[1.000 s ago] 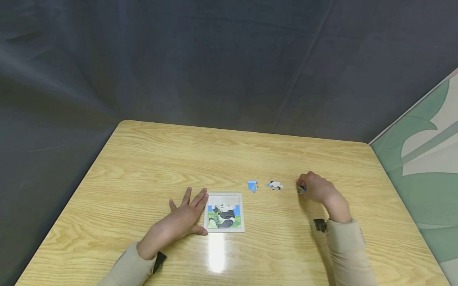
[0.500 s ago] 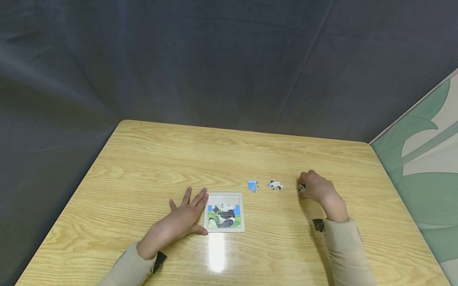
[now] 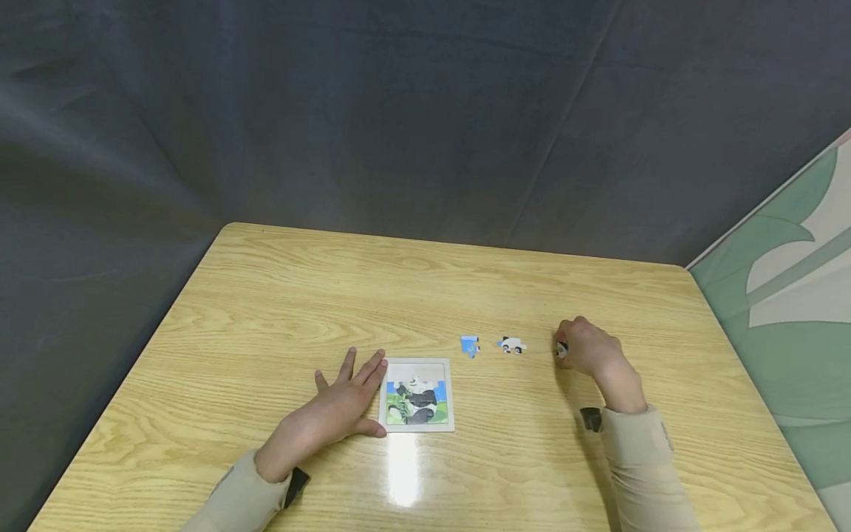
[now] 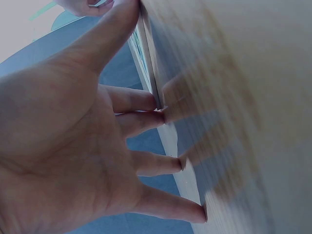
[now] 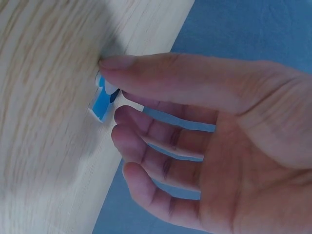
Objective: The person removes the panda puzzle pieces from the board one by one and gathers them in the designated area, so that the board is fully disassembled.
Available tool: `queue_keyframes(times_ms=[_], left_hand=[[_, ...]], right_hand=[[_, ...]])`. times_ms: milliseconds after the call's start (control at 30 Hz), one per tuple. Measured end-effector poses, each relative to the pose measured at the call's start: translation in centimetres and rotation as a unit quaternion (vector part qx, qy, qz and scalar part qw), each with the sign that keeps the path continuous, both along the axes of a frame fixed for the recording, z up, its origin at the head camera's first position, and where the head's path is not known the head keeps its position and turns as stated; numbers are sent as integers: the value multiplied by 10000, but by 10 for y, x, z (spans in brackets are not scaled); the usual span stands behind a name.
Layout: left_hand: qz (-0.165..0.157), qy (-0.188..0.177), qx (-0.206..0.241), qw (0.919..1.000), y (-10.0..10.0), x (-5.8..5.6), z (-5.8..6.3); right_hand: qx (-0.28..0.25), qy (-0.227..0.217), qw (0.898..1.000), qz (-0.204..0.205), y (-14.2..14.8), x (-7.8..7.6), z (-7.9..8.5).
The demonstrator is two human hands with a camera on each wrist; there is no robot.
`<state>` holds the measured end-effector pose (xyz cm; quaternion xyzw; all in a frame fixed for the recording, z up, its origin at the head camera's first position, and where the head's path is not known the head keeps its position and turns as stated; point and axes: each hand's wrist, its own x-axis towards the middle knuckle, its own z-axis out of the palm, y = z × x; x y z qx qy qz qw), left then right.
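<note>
My left hand (image 3: 335, 408) lies with fingers spread beside a small square puzzle tray (image 3: 450, 406), its fingertips and thumb at the tray's left edge. Inside the tray, a partly assembled panda picture covers the lower part, while the upper strip is bare. Over at the right, my right hand (image 3: 590, 350) pinches a blue, white and black jigsaw piece (image 5: 101, 103) between thumb and fingers, low over the table. That hand covers part of the piece. Between tray and right hand lie a blue jigsaw piece (image 3: 469, 345) and a white one with panda eyes (image 3: 512, 345).
A wood-grain table (image 3: 319, 295) bears everything. Dark cloth (image 3: 399, 133) hangs behind its far edge and along the left. A green and white patterned panel (image 3: 798, 295) stands on the right.
The jigsaw piece in my right hand has turned, showing more white and black and less blue. The right hand has shifted very slightly; my left hand and the tray stay put.
</note>
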<state>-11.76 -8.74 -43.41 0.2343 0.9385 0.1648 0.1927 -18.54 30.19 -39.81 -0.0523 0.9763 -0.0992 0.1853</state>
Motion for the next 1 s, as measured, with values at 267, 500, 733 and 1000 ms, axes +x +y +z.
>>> queue_keyframes(times_ms=[267, 500, 733, 1000], left_hand=[[-46, 5, -21, 10000, 0, 0, 0], [-46, -40, -7, 10000, 0, 0, 2], [-91, 9, -14, 10000, 0, 1, 3], [-83, 11, -76, 9999, 0, 1, 2]], right_hand=[[-68, 98, 9999, 34, -4, 3, 4], [-54, 249, 9995, 166, -14, 5, 10], [-9, 322, 9990, 295, -21, 7, 11], [-10, 456, 9982, 401, -28, 9, 12]])
